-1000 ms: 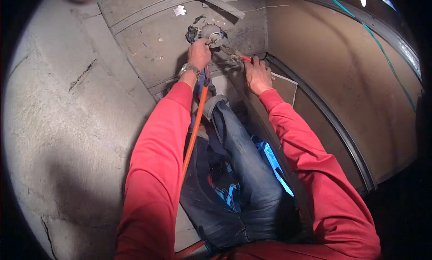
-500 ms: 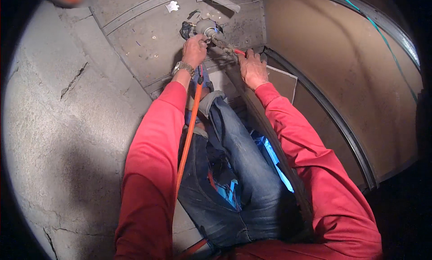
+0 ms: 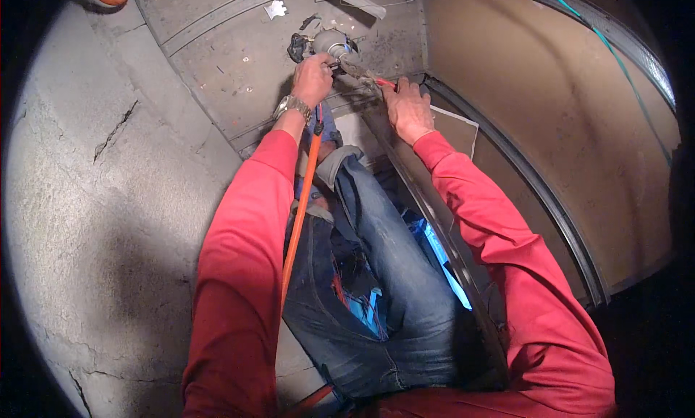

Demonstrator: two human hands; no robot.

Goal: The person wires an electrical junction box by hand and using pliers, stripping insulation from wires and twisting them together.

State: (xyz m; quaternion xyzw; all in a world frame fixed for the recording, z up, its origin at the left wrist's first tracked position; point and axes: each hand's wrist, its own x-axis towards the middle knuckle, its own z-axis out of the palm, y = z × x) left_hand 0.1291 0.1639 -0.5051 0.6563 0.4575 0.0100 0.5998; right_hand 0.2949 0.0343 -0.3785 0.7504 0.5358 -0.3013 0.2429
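Observation:
My left hand (image 3: pixel 313 81), a watch on its wrist, is closed with its fingers pinched beside a round grey fitting (image 3: pixel 331 43) in the panel. A thin reddish wire runs up to this hand from the black-wrapped end of an orange conduit (image 3: pixel 305 193), which hangs down along my left sleeve. What lies between the fingertips is mostly hidden. My right hand (image 3: pixel 410 112) is wrapped round the red handle of pliers (image 3: pixel 362 75). Their grey metal jaws point left, at the fitting and close to my left fingertips.
A cracked concrete wall (image 3: pixel 94 201) rises on the left, brown panels (image 3: pixel 550 128) on the right. A metal strip (image 3: pixel 351 0) juts above the fitting; a green cable (image 3: pixel 615 56) hangs far right. My jeans-clad legs (image 3: pixel 391 251) stretch below, beside a long dark rail (image 3: pixel 434 222).
Both hands stay almost where they were at the fitting. My right forearm has shifted slightly right, away from the dark rail, and the orange conduit has swung a little left.

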